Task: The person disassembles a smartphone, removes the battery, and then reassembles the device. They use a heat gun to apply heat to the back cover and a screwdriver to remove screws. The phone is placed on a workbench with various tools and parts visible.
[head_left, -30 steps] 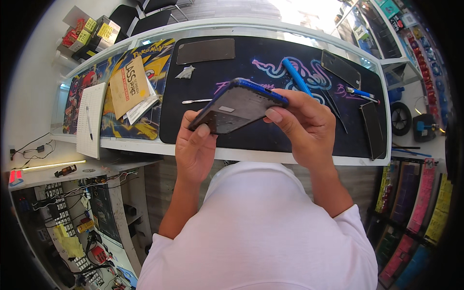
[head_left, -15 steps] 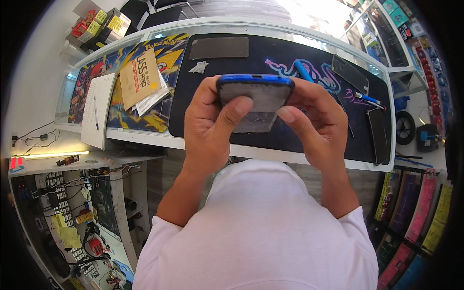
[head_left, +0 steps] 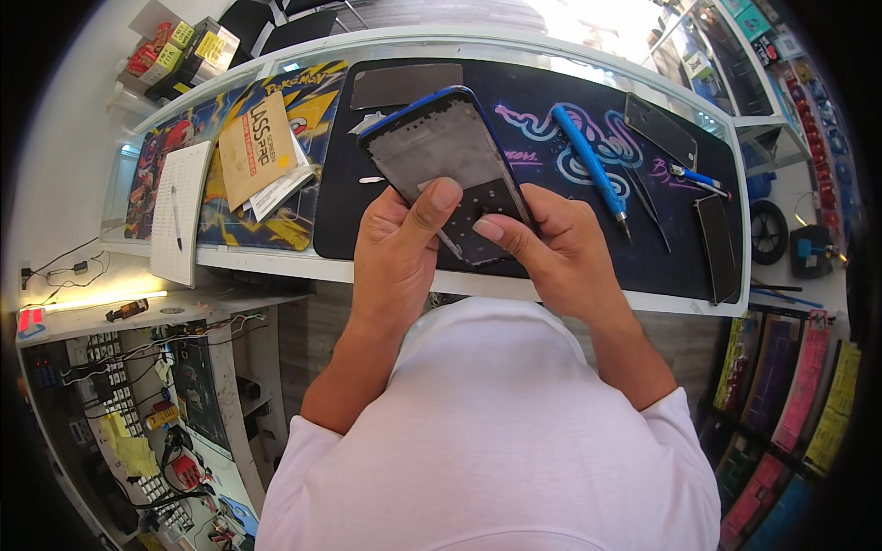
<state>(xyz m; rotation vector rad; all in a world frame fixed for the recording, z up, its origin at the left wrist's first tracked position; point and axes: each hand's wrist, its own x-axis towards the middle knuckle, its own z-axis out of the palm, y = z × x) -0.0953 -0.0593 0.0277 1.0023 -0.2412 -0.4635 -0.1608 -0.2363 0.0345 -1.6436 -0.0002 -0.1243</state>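
Both hands hold one item above the near edge of the white-rimmed table [head_left: 588,296]: a blue-edged phone frame with a grey and black inner face [head_left: 446,156], tilted so that its open inner side faces the camera.

Left hand [head_left: 397,253]: fingers curled closed around the frame's lower left edge from behind. The thumb lies across the inner face, tip near the middle of the frame.

Right hand [head_left: 556,253]: fingers wrapped closed around the lower right edge. The thumb tip presses on the dark lower part of the inner face, just beside the left thumb tip.

Position of the frame: raised above the black desk mat with pink and blue line art [head_left: 551,101], not resting on it.

Items on the mat:
- A blue-handled screwdriver [head_left: 588,165] lies diagonally, right of the frame.
- A thin black pointed tool [head_left: 654,213] lies just beside the screwdriver tip.
- A dark rectangular glass panel [head_left: 660,129] lies near the far right corner.
- A second dark panel [head_left: 715,246] lies at the right edge.
- A grey rectangular sheet [head_left: 404,84] lies at the far edge, behind the frame.

Left of the mat: a brown cardboard sleeve [head_left: 255,147] rests on a colourful cartoon-print mat [head_left: 303,106]. A white notepad with a pen on it [head_left: 179,211] lies further left.
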